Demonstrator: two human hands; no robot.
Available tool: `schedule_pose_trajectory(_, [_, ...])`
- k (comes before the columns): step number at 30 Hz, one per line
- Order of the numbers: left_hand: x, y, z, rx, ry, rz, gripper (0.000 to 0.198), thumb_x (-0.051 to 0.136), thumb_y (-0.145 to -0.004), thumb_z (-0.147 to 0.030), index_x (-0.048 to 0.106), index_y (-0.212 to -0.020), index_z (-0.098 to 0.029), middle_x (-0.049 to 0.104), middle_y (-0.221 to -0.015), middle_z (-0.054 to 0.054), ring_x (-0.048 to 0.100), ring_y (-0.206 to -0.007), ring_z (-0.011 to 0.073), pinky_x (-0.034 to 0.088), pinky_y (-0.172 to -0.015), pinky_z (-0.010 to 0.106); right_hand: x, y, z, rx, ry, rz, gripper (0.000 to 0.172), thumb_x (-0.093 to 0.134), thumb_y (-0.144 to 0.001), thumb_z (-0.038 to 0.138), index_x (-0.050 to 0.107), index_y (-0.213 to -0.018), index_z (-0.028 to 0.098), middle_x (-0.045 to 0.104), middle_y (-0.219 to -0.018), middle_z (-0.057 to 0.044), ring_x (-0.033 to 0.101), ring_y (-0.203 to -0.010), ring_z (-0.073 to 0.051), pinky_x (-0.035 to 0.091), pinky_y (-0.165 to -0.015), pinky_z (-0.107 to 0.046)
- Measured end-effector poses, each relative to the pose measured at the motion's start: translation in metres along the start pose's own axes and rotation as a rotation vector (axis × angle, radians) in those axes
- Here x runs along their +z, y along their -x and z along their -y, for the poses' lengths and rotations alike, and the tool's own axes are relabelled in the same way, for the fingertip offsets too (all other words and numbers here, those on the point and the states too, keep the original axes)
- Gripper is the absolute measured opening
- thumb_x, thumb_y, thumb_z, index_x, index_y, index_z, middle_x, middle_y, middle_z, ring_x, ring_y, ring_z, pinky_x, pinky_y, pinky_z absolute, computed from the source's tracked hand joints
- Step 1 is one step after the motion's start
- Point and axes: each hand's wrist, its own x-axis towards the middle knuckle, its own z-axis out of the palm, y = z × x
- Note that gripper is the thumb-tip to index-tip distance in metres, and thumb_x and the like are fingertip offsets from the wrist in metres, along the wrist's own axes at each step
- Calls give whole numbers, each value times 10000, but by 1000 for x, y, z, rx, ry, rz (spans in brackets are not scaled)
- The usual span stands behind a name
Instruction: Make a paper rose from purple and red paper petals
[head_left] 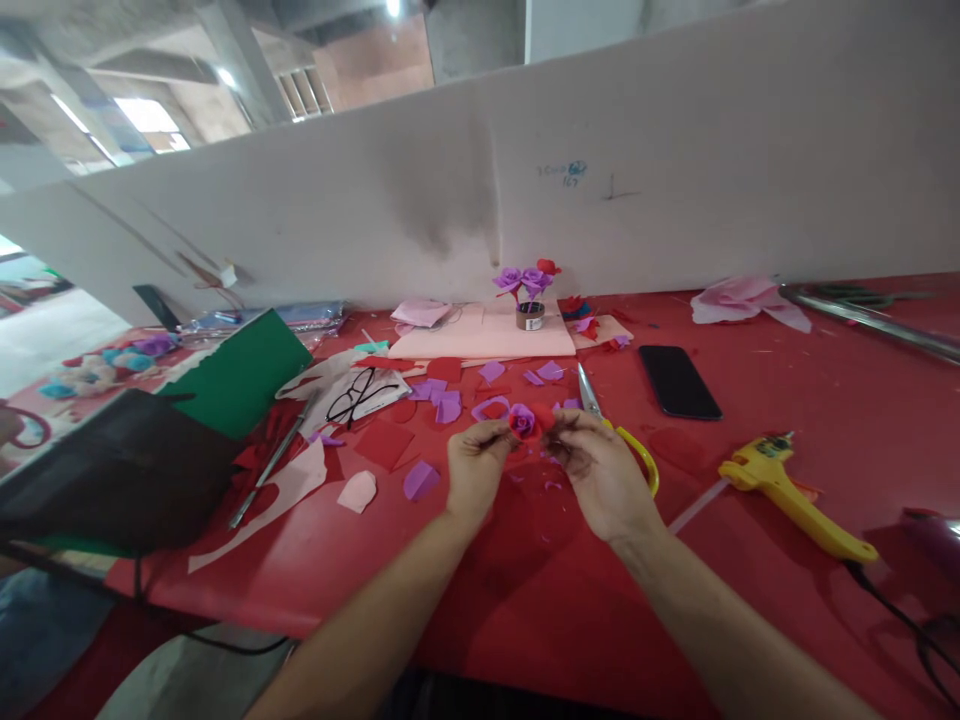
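Between my two hands is a small paper flower with a purple centre and red petals around it. My left hand pinches it from the left side. On the other side, the fingers of my right hand are closed at the red petals. A pair of scissors with yellow handles lies just beyond my right hand, its handles partly hidden by it. Loose purple paper pieces and red paper pieces are scattered about the hands.
A yellow glue gun and a black phone lie at right. Behind, finished paper flowers stand in a tape roll on pink sheets. Eyeglasses and a green sheet are at left. A white partition closes the back.
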Motion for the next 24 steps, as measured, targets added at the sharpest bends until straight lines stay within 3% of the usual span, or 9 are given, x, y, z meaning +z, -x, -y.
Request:
schedule_pose_trajectory(6, [-3,-1,13,-6,-47,51,93,688,-655,-170,777,-679,-166,665,-604,-1,540,-603,120,454,-641,255,2,1,1,24,-7,-35,235,755,-655,449,737,-715,222,716,-731,-31,609,-712,-189,470,-690,-326])
schedule_pose_trajectory(10, [-4,-2,17,-9,-84,45,69,698,-643,-170,767,-649,-166,674,-607,-2,561,-608,123,464,-644,252,3,3,12,43,-8,21,315,703,-713,510,758,-781,207,729,-806,-55,617,-773,-192,463,-686,-304])
schedule_pose_trajectory(13, [-4,-3,18,-20,-88,36,63,693,-633,-161,756,-628,-163,678,-601,-2,570,-596,121,471,-642,251,1,1,17,18,-102,-10,282,686,-732,464,759,-863,225,714,-828,-28,614,-801,-168,472,-715,-281])
schedule_pose_trajectory(18, [-2,-6,16,-86,-17,-4,41,722,-625,-189,744,-621,-155,674,-566,6,567,-560,114,461,-596,240,1,-1,7,120,-3,-78,148,721,-525,189,737,-670,213,696,-703,-10,572,-669,-148,439,-633,-269])
schedule_pose_trajectory(24, [-2,-6,12,-125,73,-11,37,723,-613,-179,729,-589,-151,683,-570,16,581,-562,110,473,-607,239,6,6,-7,77,126,-6,147,713,-558,205,771,-693,218,731,-746,-22,578,-707,-162,429,-682,-299])
